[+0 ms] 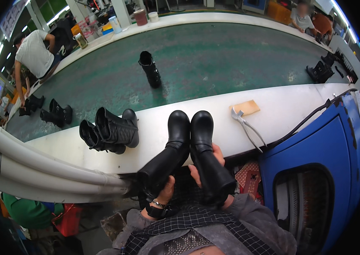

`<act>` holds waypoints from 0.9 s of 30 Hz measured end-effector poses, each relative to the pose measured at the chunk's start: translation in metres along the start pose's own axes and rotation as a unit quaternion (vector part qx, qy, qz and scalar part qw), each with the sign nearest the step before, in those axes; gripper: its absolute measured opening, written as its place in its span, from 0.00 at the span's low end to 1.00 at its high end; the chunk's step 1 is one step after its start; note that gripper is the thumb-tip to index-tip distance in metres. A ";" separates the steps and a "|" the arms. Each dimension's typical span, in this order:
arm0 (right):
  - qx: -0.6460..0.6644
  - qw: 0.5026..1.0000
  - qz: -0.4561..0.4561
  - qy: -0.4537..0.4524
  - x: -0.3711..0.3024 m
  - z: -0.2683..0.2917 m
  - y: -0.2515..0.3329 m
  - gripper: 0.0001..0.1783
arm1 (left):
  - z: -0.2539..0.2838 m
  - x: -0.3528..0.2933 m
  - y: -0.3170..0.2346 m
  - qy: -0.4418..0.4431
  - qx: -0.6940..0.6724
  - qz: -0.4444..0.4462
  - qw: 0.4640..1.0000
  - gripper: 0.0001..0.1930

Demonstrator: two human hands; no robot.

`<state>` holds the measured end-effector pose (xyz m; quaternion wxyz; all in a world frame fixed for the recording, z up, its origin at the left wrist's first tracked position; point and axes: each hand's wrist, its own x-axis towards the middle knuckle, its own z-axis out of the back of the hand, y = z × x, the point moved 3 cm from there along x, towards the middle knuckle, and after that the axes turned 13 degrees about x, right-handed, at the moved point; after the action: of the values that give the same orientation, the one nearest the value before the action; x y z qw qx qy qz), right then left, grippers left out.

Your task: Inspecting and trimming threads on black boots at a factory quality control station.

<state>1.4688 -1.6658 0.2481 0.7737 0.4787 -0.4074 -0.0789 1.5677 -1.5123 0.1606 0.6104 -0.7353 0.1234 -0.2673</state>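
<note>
Two tall black boots lie side by side in front of me, with their rounded toes together over the white ledge and their shafts toward my body. My left hand (166, 192) grips the shaft of the left boot (168, 158) from below, mostly hidden by it. Around the right boot (207, 163) my right hand (218, 154) is wrapped, fingers on its outer side and thumb on the inner. On the ledge to the right lie metal pincers (246, 126), their jaws on a tan pad (247, 108). A pair of quilted black boots (116, 128) rests to the left.
Beyond the white ledge (156, 123) runs a green conveyor belt (226, 59) carrying a black boot (150, 70) and more boots at both ends. A blue machine (316, 140) stands at right, thick white pipes (52, 165) at left. A person (35, 53) bends over boots at far left.
</note>
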 end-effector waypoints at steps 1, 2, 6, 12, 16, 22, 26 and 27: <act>-0.005 1.000 -0.001 -0.006 -0.013 -0.009 -0.021 0.28 | -0.001 0.000 -0.001 0.010 0.073 -0.020 0.997 0.30; -0.013 0.994 0.064 -0.088 -0.025 -0.017 -0.041 0.30 | -0.001 0.000 -0.002 0.017 0.148 -0.041 0.988 0.29; -0.019 0.981 0.133 -0.137 -0.035 -0.023 -0.068 0.30 | -0.015 0.019 -0.048 0.116 0.312 0.084 0.939 0.40; -0.058 0.980 0.151 -0.117 -0.036 -0.018 -0.063 0.32 | -0.019 0.040 -0.069 0.192 0.341 -0.250 0.885 0.33; -0.001 0.978 0.171 -0.116 -0.042 -0.016 -0.061 0.30 | -0.004 0.018 -0.035 0.174 0.368 -0.228 0.885 0.28; 0.018 0.977 0.192 -0.090 -0.047 -0.014 -0.066 0.33 | 0.000 0.005 -0.016 0.199 0.251 -0.201 0.925 0.30; 0.023 0.989 0.130 -0.067 -0.052 -0.014 -0.076 0.31 | -0.003 0.002 -0.010 0.076 0.308 -0.271 0.909 0.17; 0.008 0.992 0.114 -0.052 -0.052 -0.015 -0.076 0.30 | -0.002 0.000 -0.006 0.078 0.308 -0.271 0.909 0.18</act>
<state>1.4652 -1.6695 0.1547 0.7515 0.4310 -0.4993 -0.0116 1.5661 -1.5123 0.1670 0.6992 -0.4928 -0.1221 -0.5034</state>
